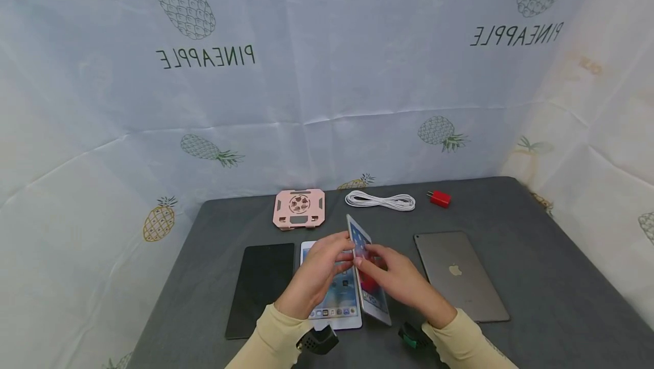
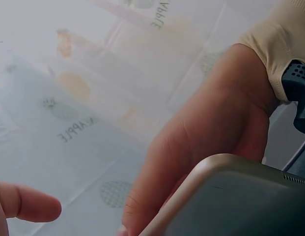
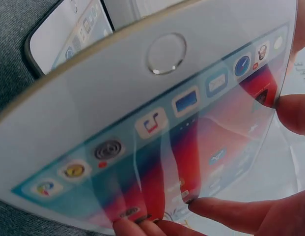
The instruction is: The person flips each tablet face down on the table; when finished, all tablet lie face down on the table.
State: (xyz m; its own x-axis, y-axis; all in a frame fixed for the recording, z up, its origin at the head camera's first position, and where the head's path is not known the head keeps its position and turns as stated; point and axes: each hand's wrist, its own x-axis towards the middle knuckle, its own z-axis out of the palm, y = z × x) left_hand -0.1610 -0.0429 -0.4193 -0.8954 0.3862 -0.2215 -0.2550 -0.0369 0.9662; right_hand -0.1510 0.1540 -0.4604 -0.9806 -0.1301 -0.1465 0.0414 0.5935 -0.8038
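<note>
In the head view a white-framed tablet (image 1: 377, 292) with a lit screen stands steeply tilted on its long edge. My left hand (image 1: 318, 269) holds it from the back by its upper left edge. My right hand (image 1: 401, 279) touches the screen side, thumb and fingers spread. In the right wrist view its fingers (image 3: 240, 214) meet their reflections in the glass, and the home button shows. The left wrist view shows the tablet's back (image 2: 240, 201). A second white-framed tablet (image 1: 334, 323), also lit, lies flat below my left hand.
A black tablet (image 1: 263, 278) lies left and a grey tablet (image 1: 452, 255), back up, lies right. Along the back of the dark table (image 1: 245, 216) are a pink case-like plate (image 1: 281, 207), a coiled white cable (image 1: 380, 200) and a red charger plug (image 1: 440, 198). Pineapple-printed cloth surrounds the table.
</note>
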